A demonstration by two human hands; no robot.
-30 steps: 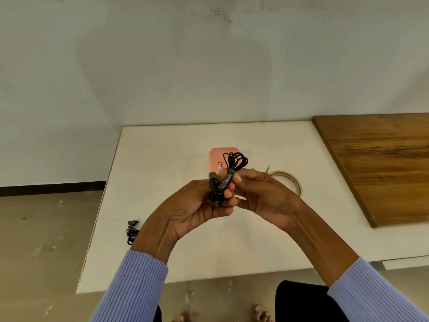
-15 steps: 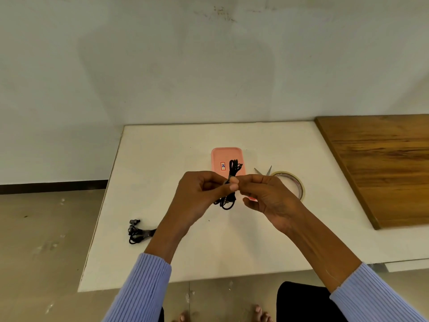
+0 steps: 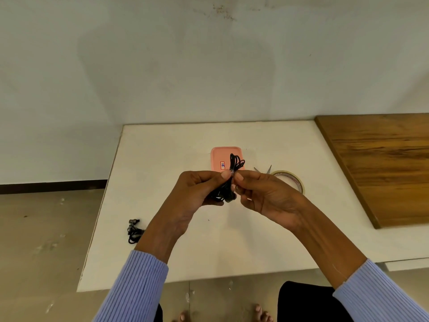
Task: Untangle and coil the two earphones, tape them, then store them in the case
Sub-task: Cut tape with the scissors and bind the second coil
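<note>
Above the middle of the white table (image 3: 232,247), both hands hold one coiled black earphone (image 3: 234,163). My left hand (image 3: 197,194) grips the lower part of the bundle, thumb and forefinger pinching its middle. My right hand (image 3: 262,194) pinches the same middle from the right. Cable loops stick up above the fingers, and the earbuds hang below them. The second black earphone (image 3: 133,231) lies coiled near the table's left edge, partly behind my left forearm. The pink case (image 3: 220,156) lies shut just beyond the hands.
A roll of clear tape (image 3: 292,180) lies right of the case, partly behind my right hand. Scissor tips (image 3: 262,169) show beside it. A brown wooden board (image 3: 383,163) covers the table's right side. A wall stands behind the table; the floor is left.
The earphone bundle was turned upright between my fingers over the last second. My hands have stayed above the table's middle, and the cable loops still point up past the case.
</note>
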